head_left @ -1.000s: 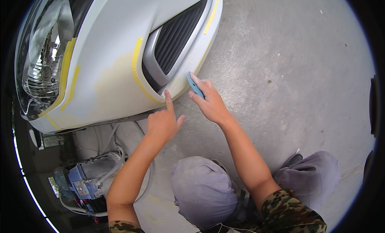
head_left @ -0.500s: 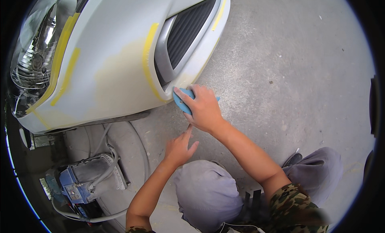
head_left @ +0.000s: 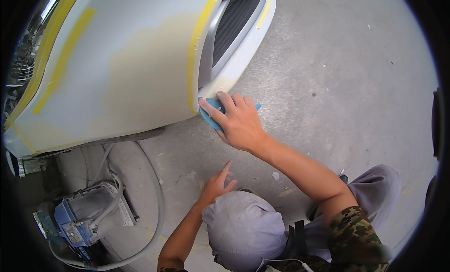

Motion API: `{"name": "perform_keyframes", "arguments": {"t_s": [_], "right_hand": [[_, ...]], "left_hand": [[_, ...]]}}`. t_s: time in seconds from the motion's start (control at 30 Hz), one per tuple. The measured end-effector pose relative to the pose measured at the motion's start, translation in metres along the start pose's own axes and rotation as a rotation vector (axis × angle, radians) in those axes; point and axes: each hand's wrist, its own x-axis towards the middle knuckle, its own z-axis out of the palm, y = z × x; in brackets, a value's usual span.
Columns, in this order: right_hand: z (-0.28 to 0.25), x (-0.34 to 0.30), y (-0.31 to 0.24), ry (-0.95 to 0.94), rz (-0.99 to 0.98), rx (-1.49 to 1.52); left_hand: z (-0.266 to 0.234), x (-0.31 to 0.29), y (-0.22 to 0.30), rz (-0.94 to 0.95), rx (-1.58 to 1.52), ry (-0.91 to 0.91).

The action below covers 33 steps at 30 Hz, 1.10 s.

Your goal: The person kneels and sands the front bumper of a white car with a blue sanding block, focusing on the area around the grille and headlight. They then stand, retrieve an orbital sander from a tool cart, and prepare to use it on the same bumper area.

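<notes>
My right hand (head_left: 241,122) grips a blue sanding disc (head_left: 210,116) with small holes in it, its fingers spread over the sheet. The disc is pressed at the lower edge of a white car bumper (head_left: 154,117), just under the corner of the dark slatted grille (head_left: 236,23). A pointed bit of the disc sticks out behind the hand. My left hand (head_left: 218,184) is off the bumper, over the floor near my knee, forefinger stretched out and thumb apart, with nothing in it. Beige patches and a strip of yellow tape (head_left: 199,47) lie on the bumper beside the grille.
A blue and grey dust-covered machine (head_left: 82,220) with a grey hose (head_left: 159,197) stands on the concrete floor at lower left. The headlight (head_left: 26,61) is at upper left, edged with yellow tape. My grey-clad knee (head_left: 246,223) rises at lower centre.
The bumper and machine have shifted left in view. My left hand has drawn away from my right hand, down toward my knee. The right hand keeps the disc at the bumper's lower edge.
</notes>
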Motion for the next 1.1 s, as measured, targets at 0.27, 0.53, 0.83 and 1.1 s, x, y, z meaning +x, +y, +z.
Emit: {"name": "perform_keyframes", "arguments": {"t_s": [0.27, 0.53, 0.83, 1.1], "right_hand": [[-0.008, 0.003, 0.014, -0.039, -0.124, -0.033], [-0.014, 0.008, 0.017, -0.104, -0.156, -0.048], [-0.019, 0.017, 0.014, -0.081, -0.083, -0.211], [-0.012, 0.012, 0.011, -0.062, -0.067, -0.176]], "left_hand": [[0.032, 0.012, 0.013, 0.063, -0.138, -0.058], [0.055, 0.014, 0.018, 0.083, -0.19, -0.073], [0.068, 0.015, 0.02, 0.113, -0.233, -0.032], [0.074, 0.017, 0.017, 0.149, -0.302, 0.016]]}}
